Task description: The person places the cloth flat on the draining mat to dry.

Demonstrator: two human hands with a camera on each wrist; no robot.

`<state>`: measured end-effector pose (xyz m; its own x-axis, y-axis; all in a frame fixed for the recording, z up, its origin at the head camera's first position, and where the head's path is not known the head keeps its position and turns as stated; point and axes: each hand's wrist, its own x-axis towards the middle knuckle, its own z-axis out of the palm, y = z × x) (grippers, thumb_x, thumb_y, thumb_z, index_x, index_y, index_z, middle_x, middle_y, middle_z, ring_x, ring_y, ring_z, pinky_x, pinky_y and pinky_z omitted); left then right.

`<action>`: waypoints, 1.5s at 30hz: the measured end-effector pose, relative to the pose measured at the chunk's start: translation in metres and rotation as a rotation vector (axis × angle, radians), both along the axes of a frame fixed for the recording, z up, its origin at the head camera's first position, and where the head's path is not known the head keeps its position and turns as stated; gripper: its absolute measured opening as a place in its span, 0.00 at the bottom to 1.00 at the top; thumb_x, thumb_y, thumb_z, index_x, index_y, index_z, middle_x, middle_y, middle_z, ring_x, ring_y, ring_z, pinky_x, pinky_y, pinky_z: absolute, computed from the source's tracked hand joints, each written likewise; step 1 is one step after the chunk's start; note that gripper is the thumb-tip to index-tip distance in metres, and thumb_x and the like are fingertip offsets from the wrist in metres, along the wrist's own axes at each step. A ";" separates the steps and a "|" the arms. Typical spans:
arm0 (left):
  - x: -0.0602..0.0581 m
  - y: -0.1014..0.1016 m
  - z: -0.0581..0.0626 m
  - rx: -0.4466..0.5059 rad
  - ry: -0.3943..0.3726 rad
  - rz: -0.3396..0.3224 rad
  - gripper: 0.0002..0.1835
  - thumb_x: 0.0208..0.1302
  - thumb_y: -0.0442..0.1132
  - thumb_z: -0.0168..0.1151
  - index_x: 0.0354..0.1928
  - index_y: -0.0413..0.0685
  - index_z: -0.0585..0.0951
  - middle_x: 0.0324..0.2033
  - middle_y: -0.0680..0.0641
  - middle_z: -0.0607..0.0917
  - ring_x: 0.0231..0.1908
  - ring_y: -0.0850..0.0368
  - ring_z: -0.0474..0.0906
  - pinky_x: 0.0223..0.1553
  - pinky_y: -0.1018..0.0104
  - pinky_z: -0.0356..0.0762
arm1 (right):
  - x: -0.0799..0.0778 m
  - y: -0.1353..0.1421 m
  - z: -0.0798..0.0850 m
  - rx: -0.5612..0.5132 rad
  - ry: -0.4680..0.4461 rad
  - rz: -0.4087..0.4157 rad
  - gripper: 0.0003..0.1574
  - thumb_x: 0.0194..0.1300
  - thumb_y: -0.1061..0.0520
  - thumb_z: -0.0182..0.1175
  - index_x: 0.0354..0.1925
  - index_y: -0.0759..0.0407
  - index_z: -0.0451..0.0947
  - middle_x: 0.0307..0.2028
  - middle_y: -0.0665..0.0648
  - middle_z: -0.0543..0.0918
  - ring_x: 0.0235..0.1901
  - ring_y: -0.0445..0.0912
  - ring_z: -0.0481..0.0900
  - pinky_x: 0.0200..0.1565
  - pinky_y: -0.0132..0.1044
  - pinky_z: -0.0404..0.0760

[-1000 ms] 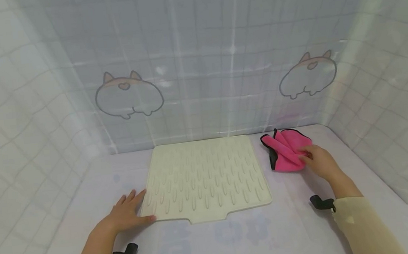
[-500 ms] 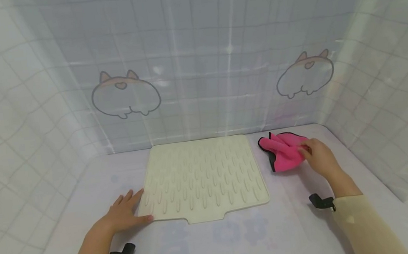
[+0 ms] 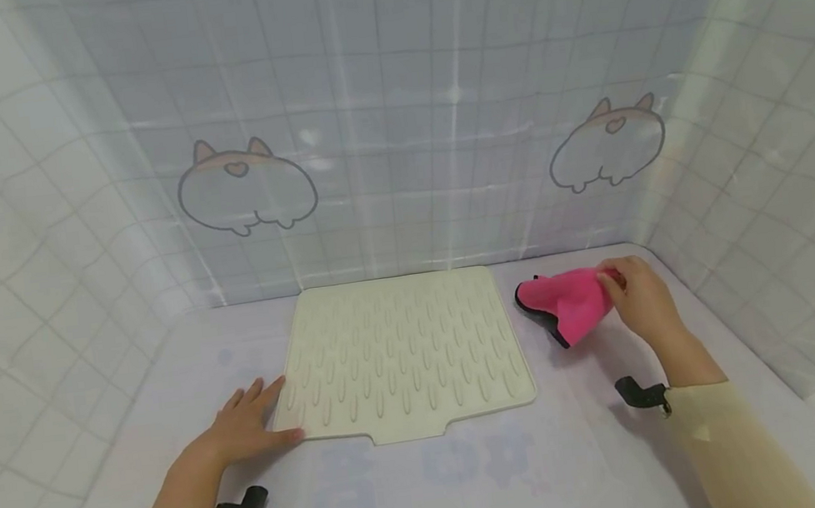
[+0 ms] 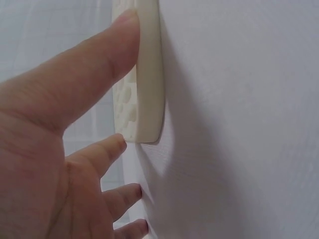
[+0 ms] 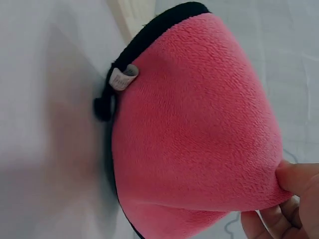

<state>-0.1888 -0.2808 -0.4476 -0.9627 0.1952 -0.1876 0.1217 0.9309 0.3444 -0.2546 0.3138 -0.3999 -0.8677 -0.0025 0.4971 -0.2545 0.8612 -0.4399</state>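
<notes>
A cream ridged mat (image 3: 403, 347) with a short tab at its front edge lies flat on the table. My left hand (image 3: 242, 428) rests at its front left corner, fingers spread, the thumb on the front edge. In the left wrist view the thumb (image 4: 99, 62) lies against the mat's thick rim (image 4: 149, 89). To the right of the mat, my right hand (image 3: 642, 298) pinches a pink plush cloth (image 3: 567, 299) with dark edging. The right wrist view shows the cloth (image 5: 194, 119) raised and hanging from thumb and fingers, with a small white tag (image 5: 123, 77) on its border.
A white table covering (image 3: 434, 486) with faint prints lies under everything. Tile-patterned sheeting (image 3: 392, 121) with cartoon animal drawings rises behind the mat, and similar walls (image 3: 782, 161) stand at both sides. A small black device (image 3: 642, 393) sits on each wrist.
My right hand has lifted the right part of the pink cloth, which spread over the table before and now hangs partly raised. The left hand stays on the mat's corner.
</notes>
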 end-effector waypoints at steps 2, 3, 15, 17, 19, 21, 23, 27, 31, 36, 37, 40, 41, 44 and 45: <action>0.001 0.001 0.001 0.000 0.003 -0.004 0.58 0.54 0.66 0.70 0.75 0.35 0.58 0.70 0.18 0.53 0.67 0.12 0.45 0.59 0.18 0.49 | 0.000 -0.003 0.003 -0.011 0.017 -0.007 0.12 0.73 0.62 0.58 0.49 0.70 0.79 0.37 0.66 0.75 0.36 0.57 0.72 0.38 0.51 0.73; 0.001 0.001 0.002 -0.003 0.003 -0.006 0.58 0.54 0.66 0.70 0.75 0.35 0.58 0.70 0.18 0.53 0.67 0.12 0.45 0.59 0.18 0.49 | 0.001 -0.004 0.004 -0.019 0.027 -0.008 0.11 0.73 0.62 0.59 0.49 0.69 0.79 0.38 0.66 0.75 0.36 0.57 0.72 0.39 0.51 0.73; 0.001 0.000 0.000 -0.003 0.008 0.000 0.59 0.53 0.67 0.70 0.75 0.35 0.58 0.70 0.18 0.53 0.67 0.12 0.45 0.59 0.18 0.49 | 0.004 -0.026 0.021 -0.085 0.135 0.026 0.13 0.72 0.61 0.60 0.50 0.69 0.80 0.43 0.66 0.78 0.41 0.59 0.78 0.42 0.51 0.76; 0.000 0.000 -0.001 -0.001 0.008 0.000 0.59 0.53 0.67 0.70 0.75 0.35 0.58 0.70 0.18 0.53 0.67 0.12 0.45 0.59 0.18 0.49 | 0.006 -0.030 0.025 -0.090 0.143 0.021 0.14 0.72 0.60 0.60 0.51 0.69 0.80 0.43 0.66 0.78 0.41 0.58 0.78 0.41 0.49 0.76; 0.000 0.000 -0.001 0.002 0.009 -0.001 0.59 0.53 0.67 0.70 0.75 0.35 0.58 0.70 0.18 0.53 0.67 0.12 0.45 0.59 0.18 0.48 | 0.006 -0.034 0.028 -0.099 0.157 0.018 0.14 0.72 0.60 0.60 0.51 0.69 0.80 0.43 0.65 0.78 0.42 0.58 0.78 0.40 0.47 0.75; 0.000 -0.001 -0.002 0.007 0.009 -0.001 0.59 0.52 0.67 0.70 0.75 0.35 0.58 0.70 0.18 0.53 0.67 0.12 0.45 0.59 0.18 0.48 | 0.007 -0.037 0.030 -0.107 0.178 0.021 0.14 0.72 0.60 0.60 0.50 0.68 0.81 0.43 0.65 0.78 0.42 0.57 0.79 0.40 0.42 0.74; 0.001 -0.001 -0.002 0.010 0.011 -0.002 0.59 0.52 0.67 0.70 0.75 0.34 0.59 0.70 0.18 0.53 0.67 0.12 0.45 0.59 0.18 0.48 | 0.006 -0.041 0.033 -0.116 0.217 0.035 0.13 0.71 0.61 0.61 0.50 0.68 0.82 0.42 0.64 0.79 0.41 0.56 0.79 0.41 0.35 0.73; 0.001 -0.001 -0.001 0.011 0.012 -0.001 0.59 0.52 0.67 0.70 0.74 0.34 0.59 0.69 0.18 0.53 0.66 0.12 0.45 0.59 0.18 0.49 | 0.003 -0.050 0.039 -0.131 0.307 0.078 0.12 0.68 0.64 0.64 0.48 0.68 0.84 0.40 0.64 0.81 0.38 0.55 0.81 0.41 0.23 0.69; 0.002 -0.002 -0.001 0.008 0.016 -0.002 0.58 0.53 0.67 0.70 0.74 0.34 0.59 0.69 0.18 0.53 0.66 0.12 0.45 0.59 0.18 0.49 | 0.001 -0.061 0.045 -0.151 0.349 0.115 0.12 0.66 0.64 0.66 0.47 0.67 0.84 0.40 0.64 0.82 0.38 0.55 0.81 0.42 0.18 0.68; 0.002 -0.002 -0.002 0.011 0.020 -0.005 0.58 0.53 0.67 0.70 0.74 0.35 0.59 0.70 0.18 0.54 0.67 0.12 0.46 0.59 0.18 0.49 | -0.002 -0.075 0.050 -0.188 0.335 0.169 0.11 0.65 0.64 0.67 0.46 0.67 0.85 0.40 0.62 0.82 0.39 0.52 0.80 0.44 0.15 0.68; 0.003 -0.002 -0.001 0.011 0.023 -0.008 0.58 0.54 0.66 0.70 0.74 0.35 0.59 0.69 0.18 0.54 0.66 0.12 0.46 0.58 0.18 0.50 | -0.002 -0.077 0.050 -0.197 0.333 0.181 0.11 0.65 0.64 0.67 0.46 0.67 0.85 0.40 0.62 0.82 0.39 0.52 0.80 0.44 0.15 0.69; 0.003 -0.001 -0.001 0.011 0.027 -0.012 0.57 0.54 0.66 0.70 0.74 0.35 0.59 0.69 0.18 0.54 0.66 0.12 0.46 0.58 0.18 0.50 | -0.003 -0.086 0.053 -0.217 0.330 0.217 0.11 0.65 0.64 0.67 0.46 0.66 0.85 0.40 0.62 0.81 0.39 0.51 0.80 0.43 0.16 0.70; 0.003 -0.002 -0.001 0.011 0.028 -0.013 0.57 0.54 0.66 0.70 0.74 0.35 0.59 0.69 0.18 0.54 0.66 0.12 0.46 0.58 0.17 0.50 | -0.004 -0.089 0.054 -0.220 0.331 0.228 0.11 0.65 0.64 0.67 0.46 0.66 0.86 0.40 0.62 0.81 0.39 0.50 0.80 0.44 0.17 0.71; 0.002 -0.003 -0.003 0.016 0.028 -0.011 0.58 0.53 0.67 0.70 0.75 0.35 0.59 0.70 0.18 0.54 0.66 0.12 0.46 0.58 0.17 0.49 | -0.005 -0.100 0.058 -0.234 0.337 0.266 0.11 0.65 0.65 0.67 0.46 0.66 0.86 0.40 0.61 0.81 0.39 0.50 0.79 0.44 0.18 0.72; 0.002 -0.003 -0.004 0.019 0.027 -0.010 0.58 0.53 0.67 0.70 0.75 0.35 0.59 0.70 0.18 0.53 0.66 0.12 0.45 0.58 0.17 0.49 | -0.005 -0.103 0.059 -0.238 0.338 0.280 0.11 0.65 0.65 0.67 0.46 0.66 0.86 0.40 0.61 0.81 0.39 0.50 0.79 0.44 0.18 0.72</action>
